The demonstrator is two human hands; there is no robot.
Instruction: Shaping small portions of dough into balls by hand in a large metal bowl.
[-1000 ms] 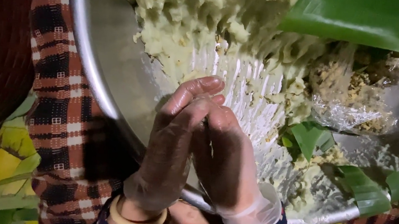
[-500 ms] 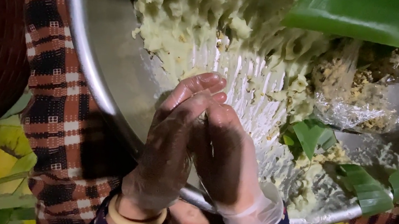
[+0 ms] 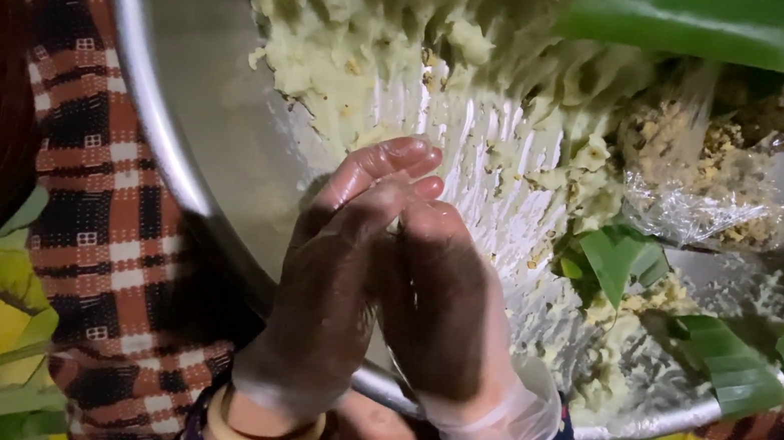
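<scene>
My gloved left hand (image 3: pixel 328 282) and right hand (image 3: pixel 442 302) press together, fingers closed, above the metal basin (image 3: pixel 169 150) of pale green dough (image 3: pixel 376 36); anything between them is hidden.

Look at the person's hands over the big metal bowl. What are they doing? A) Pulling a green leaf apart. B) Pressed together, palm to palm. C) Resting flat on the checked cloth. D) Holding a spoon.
B: the left hand and right hand, both in thin clear gloves, are pressed together palm to palm above the rim of the metal bowl, which holds pale yellow-green paste. Whatever lies between the palms is hidden.
</scene>
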